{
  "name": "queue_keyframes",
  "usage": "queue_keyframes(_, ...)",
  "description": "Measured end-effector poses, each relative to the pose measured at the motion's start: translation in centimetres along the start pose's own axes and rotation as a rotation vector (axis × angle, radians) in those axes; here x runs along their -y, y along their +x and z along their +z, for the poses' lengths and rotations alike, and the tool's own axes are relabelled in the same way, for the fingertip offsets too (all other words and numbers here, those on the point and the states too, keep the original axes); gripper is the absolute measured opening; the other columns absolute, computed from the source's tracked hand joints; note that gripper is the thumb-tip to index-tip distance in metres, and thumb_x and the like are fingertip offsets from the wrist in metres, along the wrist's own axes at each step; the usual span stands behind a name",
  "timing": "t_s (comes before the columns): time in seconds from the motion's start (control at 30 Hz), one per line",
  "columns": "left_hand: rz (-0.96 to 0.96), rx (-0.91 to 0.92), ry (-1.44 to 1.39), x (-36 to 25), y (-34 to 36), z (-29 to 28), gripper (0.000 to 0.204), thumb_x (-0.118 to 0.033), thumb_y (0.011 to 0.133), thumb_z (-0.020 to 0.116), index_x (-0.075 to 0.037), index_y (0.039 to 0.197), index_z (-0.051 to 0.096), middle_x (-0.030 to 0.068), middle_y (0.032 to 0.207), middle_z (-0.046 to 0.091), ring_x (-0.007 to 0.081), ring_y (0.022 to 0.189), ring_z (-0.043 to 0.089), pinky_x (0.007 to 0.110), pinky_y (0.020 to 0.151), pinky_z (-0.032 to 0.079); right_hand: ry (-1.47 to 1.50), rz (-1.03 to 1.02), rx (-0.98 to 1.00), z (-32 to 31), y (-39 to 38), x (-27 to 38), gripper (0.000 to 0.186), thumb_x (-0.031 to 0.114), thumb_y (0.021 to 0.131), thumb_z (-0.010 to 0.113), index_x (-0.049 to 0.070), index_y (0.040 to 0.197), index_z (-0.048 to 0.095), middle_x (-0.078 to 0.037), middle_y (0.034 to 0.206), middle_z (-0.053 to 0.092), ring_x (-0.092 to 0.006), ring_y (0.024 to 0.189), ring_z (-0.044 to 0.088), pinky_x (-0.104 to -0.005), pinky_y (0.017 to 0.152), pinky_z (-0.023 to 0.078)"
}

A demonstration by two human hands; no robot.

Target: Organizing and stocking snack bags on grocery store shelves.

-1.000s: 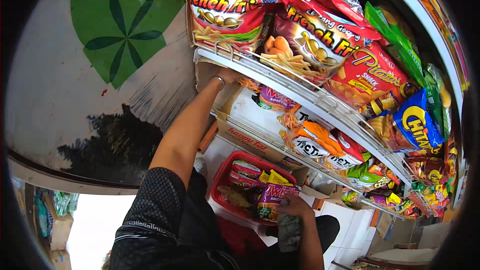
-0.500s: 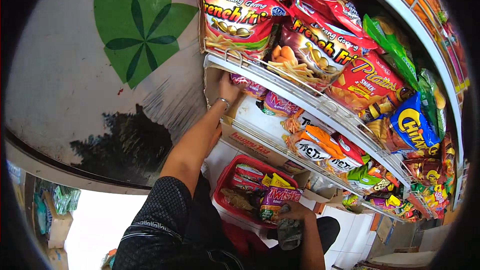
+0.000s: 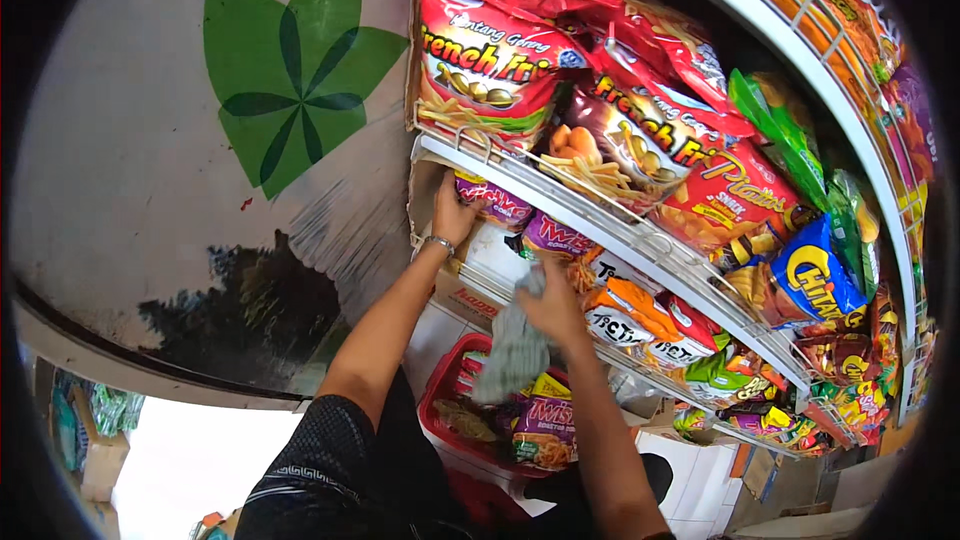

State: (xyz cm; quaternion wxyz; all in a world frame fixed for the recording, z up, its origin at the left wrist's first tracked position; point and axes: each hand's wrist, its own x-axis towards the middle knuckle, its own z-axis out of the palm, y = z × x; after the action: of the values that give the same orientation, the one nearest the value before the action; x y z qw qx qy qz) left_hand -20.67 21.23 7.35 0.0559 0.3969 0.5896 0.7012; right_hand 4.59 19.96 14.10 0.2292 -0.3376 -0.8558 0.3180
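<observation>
My left hand [image 3: 453, 208] grips a purple snack bag [image 3: 498, 202] at the left end of a lower wire-edged shelf [image 3: 497, 250], beside another purple bag [image 3: 550, 235]. My right hand [image 3: 548, 300], slightly blurred, holds a grey-green cloth [image 3: 508, 350] just in front of that shelf. Below the cloth, a red plastic basket [image 3: 432, 398] on the floor holds several snack packs, including a purple bag [image 3: 543, 430].
An upper shelf [image 3: 590, 202] is packed with red, green and blue snack bags, with more shelving curving down the right. A pale panel [image 3: 140, 180] bearing a green leaf design fills the left. White floor tiles [image 3: 690, 490] show below the racks.
My right hand has lifted the cloth up from beside the basket toward the lower shelf. My left hand stays at the shelf's left end, where the purple bag now shows in its grip.
</observation>
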Motion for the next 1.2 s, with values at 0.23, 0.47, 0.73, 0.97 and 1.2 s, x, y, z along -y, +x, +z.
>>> queue_keyframes(0.23,0.026,0.065,0.055,1.0,0.3,-0.1,0.069,-0.005,0.068,0.082,0.002,0.126,0.047,0.0154,0.112,0.064,0.0247,0.102,0.064,0.037,0.089,0.052,-0.118,0.063,-0.034,-1.3,7.1,-5.3,0.073,0.027,0.077,0.070,0.004,0.141,0.043,-0.026,0.129,0.058,-0.0374,0.122,0.055,-0.0413,0.102,0.043)
queue_keyframes(0.47,0.022,0.034,-0.135,1.8,-2.1,-2.5,0.041,-0.004,0.069,0.081,0.001,0.097,0.050,0.0220,0.094,0.065,0.0376,0.092,0.064,0.041,0.078,0.051,-0.088,0.354,0.032,-0.9,7.8,-1.6,0.081,0.016,0.074,0.072,0.002,0.146,0.036,-0.018,0.142,0.048,-0.0282,0.132,0.045,-0.0337,0.110,0.033)
queue_keyframes(0.73,0.189,0.072,0.015,-3.5,-3.8,-5.2,0.038,-0.003,0.072,0.077,0.000,0.100,0.051,0.0196,0.093,0.063,0.0404,0.087,0.062,0.042,0.076,0.050,-0.152,0.370,0.104,-2.2,8.2,-5.6,0.065,0.025,0.083,0.072,0.000,0.137,0.046,-0.015,0.129,0.060,-0.0253,0.116,0.057,-0.0342,0.101,0.042)
queue_keyframes(0.97,0.500,0.123,0.089,-8.8,-5.4,-5.7,0.035,-0.003,0.071,0.075,-0.002,0.100,0.055,0.0164,0.109,0.063,0.0372,0.104,0.060,0.043,0.084,0.050,1.196,0.217,0.389,-2.6,9.2,-14.4,0.054,0.038,0.101,0.046,-0.001,0.139,0.044,-0.013,0.132,0.057,-0.0273,0.116,0.058,-0.0398,0.104,0.044)
queue_keyframes(1.2,0.547,0.143,0.119,-14.9,-7.3,-10.2,0.034,-0.012,0.075,0.077,-0.003,0.104,0.061,0.0124,0.111,0.067,0.0305,0.095,0.067,0.039,0.079,0.054,0.640,0.224,0.321,-2.8,-0.6,-6.6,0.063,0.047,0.093,0.052,0.005,0.139,0.045,-0.016,0.133,0.055,-0.0297,0.117,0.058,-0.0446,0.099,0.048)
